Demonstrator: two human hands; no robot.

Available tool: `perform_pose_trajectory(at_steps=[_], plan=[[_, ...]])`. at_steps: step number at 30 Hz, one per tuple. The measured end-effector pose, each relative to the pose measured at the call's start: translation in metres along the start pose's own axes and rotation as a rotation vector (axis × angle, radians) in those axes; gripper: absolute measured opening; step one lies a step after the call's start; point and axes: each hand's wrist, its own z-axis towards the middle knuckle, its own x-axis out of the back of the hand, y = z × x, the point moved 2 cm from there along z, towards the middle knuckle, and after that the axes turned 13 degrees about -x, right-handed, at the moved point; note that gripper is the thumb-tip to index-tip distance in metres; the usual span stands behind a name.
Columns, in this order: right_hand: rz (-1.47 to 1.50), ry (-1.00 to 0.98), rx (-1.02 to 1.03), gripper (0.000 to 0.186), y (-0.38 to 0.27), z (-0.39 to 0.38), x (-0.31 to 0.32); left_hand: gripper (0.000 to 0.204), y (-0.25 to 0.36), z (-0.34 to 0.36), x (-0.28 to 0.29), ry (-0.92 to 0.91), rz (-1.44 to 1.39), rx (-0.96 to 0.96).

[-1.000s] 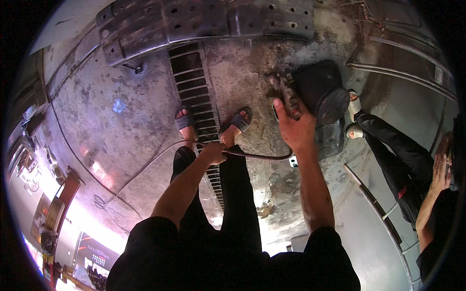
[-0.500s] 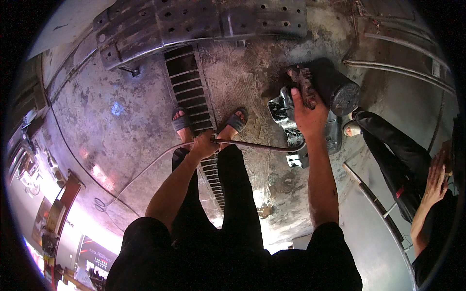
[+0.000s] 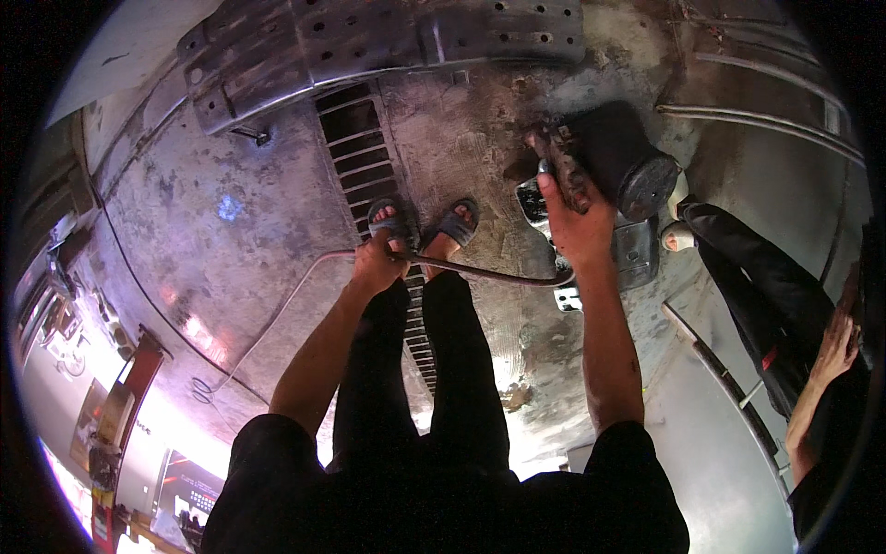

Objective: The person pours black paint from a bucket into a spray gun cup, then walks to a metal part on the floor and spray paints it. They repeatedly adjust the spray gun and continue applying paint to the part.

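My right hand [image 3: 580, 222] is closed round the handle of a grimy spray gun [image 3: 563, 171] with a large black cup [image 3: 628, 171] on its right side. Beneath the gun lies a bent metal part [image 3: 632, 254], coated glossy black in places and partly hidden by my hand and the cup. A thin hose [image 3: 489, 270] runs from beside my right wrist across to my left hand [image 3: 377, 263], whose fingers are wrapped round it. From there the hose trails down to the floor at the left, ending in a small loop.
A long perforated metal panel [image 3: 369, 46] lies at the far side. A slotted drain grate [image 3: 355, 152] runs under my sandalled feet. Another person [image 3: 766, 286] stands at the right, near metal rails [image 3: 766, 120] and a pole [image 3: 715, 365]. A dark cable [image 3: 138, 282] crosses the floor at left.
The spray gun and my right hand have shifted slightly left over the black part. My left foot has stepped right, onto the grate's edge, and my left hand has risen slightly with the hose.
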Motion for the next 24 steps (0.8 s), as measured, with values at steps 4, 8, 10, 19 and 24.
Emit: perform_pose_trajectory(at_steps=[4,8,10,19,24], plan=[[0.025,-0.086,-0.074,0.059,-0.014,-0.021,-0.023,0.041,-0.010,-0.007,0.020,0.020,0.021,-0.114],[0.047,-0.131,-0.038,0.060,-0.029,-0.034,-0.032,0.042,-0.013,-0.008,0.043,0.016,0.019,-0.143],[0.004,-0.062,0.109,0.060,-0.036,-0.031,-0.035,0.042,-0.012,-0.005,0.050,-0.008,0.019,-0.102],[-0.094,0.149,-0.048,0.049,-0.038,-0.002,0.007,0.042,0.020,0.019,0.057,0.068,-0.068,-0.051],[-0.182,0.176,-0.161,0.047,-0.023,0.022,0.034,0.049,0.051,0.051,0.045,0.084,0.035,-0.075]])
